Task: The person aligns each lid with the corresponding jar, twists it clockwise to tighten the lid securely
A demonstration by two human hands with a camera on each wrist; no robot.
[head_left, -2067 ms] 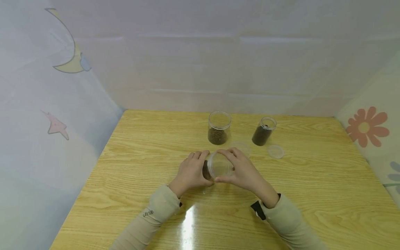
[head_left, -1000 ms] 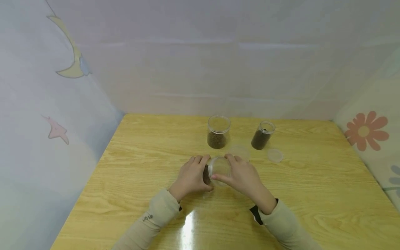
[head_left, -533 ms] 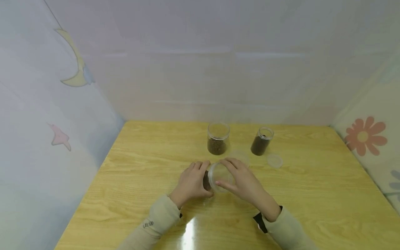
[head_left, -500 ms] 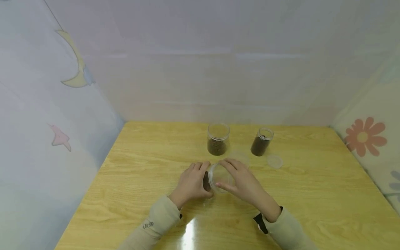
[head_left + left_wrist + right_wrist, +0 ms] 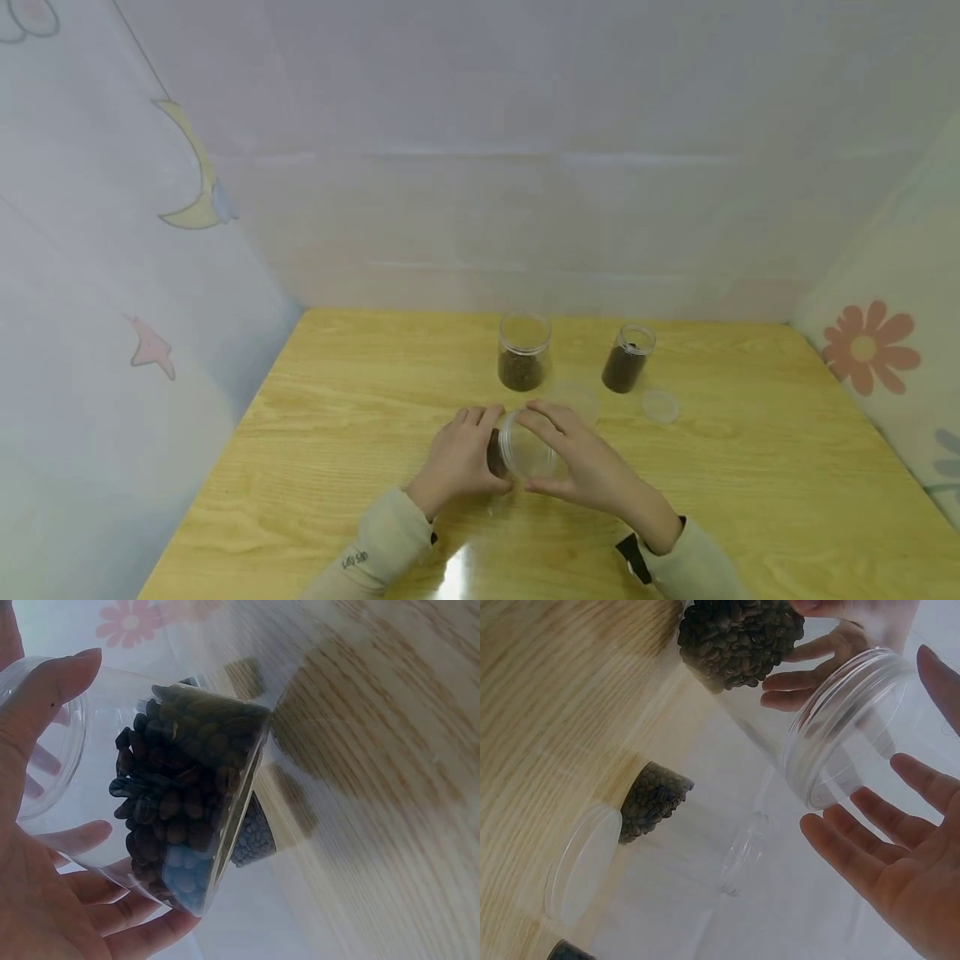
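Observation:
My left hand (image 5: 457, 454) grips a clear round jar (image 5: 495, 452) near the front middle of the table. Dark coffee beans (image 5: 180, 787) fill its lower part in the left wrist view. My right hand (image 5: 596, 467) is spread around the jar's top from the right, thumb on the near side. In the right wrist view its fingers (image 5: 840, 844) are loosely extended close beside the ridged rim (image 5: 810, 750). Whether a clear lid sits on that rim, I cannot tell. The left palm is partly hidden behind the jar in the head view.
Behind the hands stand a wide lidless jar (image 5: 522, 367) and a narrower one (image 5: 624, 367), both partly filled with dark beans. A large clear lid (image 5: 581, 400) and a smaller lid (image 5: 660, 407) lie on the wooden table (image 5: 337, 400). Cloth walls (image 5: 465, 208) surround the table.
My right fingers and thumb have shifted around the jar's top; the thumb has moved off the top to the near side. My left hand keeps its grip. The whole head view has shifted downward.

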